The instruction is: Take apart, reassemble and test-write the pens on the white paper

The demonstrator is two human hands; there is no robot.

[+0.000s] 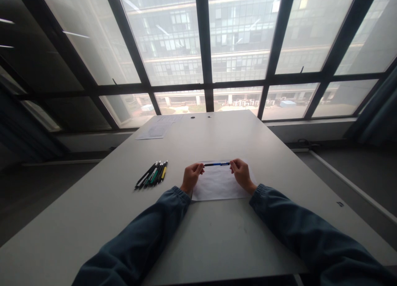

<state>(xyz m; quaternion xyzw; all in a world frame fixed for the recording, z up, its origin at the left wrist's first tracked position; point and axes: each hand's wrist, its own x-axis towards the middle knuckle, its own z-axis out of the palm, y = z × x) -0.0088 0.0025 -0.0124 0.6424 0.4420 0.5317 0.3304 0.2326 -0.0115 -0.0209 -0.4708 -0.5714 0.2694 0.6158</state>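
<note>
A dark blue pen [217, 164] is held level between both hands, just above a white sheet of paper [218, 186] on the grey table [198, 236]. My left hand [192, 176] pinches the pen's left end with its fingers closed. My right hand [241, 173] grips the right end the same way. To the left of my left hand, a small bunch of several pens [151, 175] lies side by side on the table, some black, one green, one yellow.
More sheets of paper [159, 128] lie at the table's far left, near two small dark holes [201, 117] in the tabletop. Large windows with dark frames rise behind the table. A small label [340, 203] sits near the right edge.
</note>
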